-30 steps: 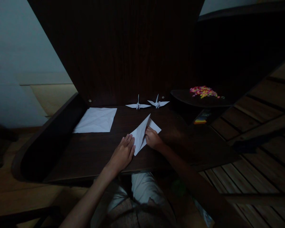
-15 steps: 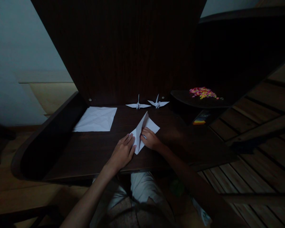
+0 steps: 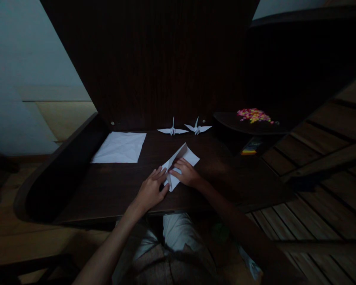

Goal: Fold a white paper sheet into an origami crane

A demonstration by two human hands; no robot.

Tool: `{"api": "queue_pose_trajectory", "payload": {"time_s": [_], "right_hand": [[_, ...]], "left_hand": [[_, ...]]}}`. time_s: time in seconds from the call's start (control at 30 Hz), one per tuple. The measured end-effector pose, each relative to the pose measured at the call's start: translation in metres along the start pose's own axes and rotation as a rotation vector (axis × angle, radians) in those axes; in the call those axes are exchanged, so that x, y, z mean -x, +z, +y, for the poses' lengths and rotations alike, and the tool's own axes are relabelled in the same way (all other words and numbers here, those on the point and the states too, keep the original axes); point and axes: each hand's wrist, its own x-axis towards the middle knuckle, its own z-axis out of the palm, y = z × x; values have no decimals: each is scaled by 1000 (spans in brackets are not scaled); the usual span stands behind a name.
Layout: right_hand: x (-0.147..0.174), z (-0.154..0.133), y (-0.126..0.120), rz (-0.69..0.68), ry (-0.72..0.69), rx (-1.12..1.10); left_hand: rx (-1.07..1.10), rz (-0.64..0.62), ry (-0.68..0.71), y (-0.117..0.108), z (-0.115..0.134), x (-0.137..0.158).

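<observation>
A folded white sheet of paper lies on the dark wooden desk in front of me, one flap raised along a slanting crease. My left hand holds its left side, fingers over the edge and thumb by the near corner. Inside the fold is my right hand, its bent fingers gripping the paper against the raised flap; some fingertips are hidden. Beyond the sheet, two white paper cranes stand side by side with wings spread, one left and one right.
A creased white sheet lies flat at the desk's left. To the right, a small curved shelf bears a pile of pink and yellow bits. Below that shelf is a small colourful packet. A tall dark panel rises behind.
My right hand has slid left, deeper into the fold, and the raised flap leans lower. My left hand's fingers have shifted slightly left, with the thumb a little lower.
</observation>
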Motion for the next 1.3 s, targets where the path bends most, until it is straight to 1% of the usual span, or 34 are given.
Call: {"api": "queue_pose_trajectory", "payload": {"time_s": [0.13, 0.2, 0.33, 0.47, 0.6, 0.83, 0.97, 1.13, 1.3], "right_hand": [[0, -4, -1, -60, 1, 57], [0, -7, -2, -82, 12, 83], [0, -11, -4, -137, 55, 139], [0, -13, -8, -216, 50, 183], [-1, -16, -13, -271, 41, 198], [-1, -21, -16, -324, 41, 232], [-2, -21, -20, -377, 41, 228], [-1, -26, -24, -439, 16, 200], [-1, -39, -21, -546, 26, 206]], "left_hand": [[74, 68, -162, -3, 6, 2], [116, 86, -200, -7, 10, 4], [181, 67, -170, -14, 12, 7], [245, 10, -219, -19, 11, 7], [257, 46, -236, -16, 9, 5], [208, 92, -170, -6, 4, 4], [200, 88, -137, -3, 1, 5], [186, 97, -153, -5, 2, 3], [194, 135, -186, -11, 1, -9]]}}
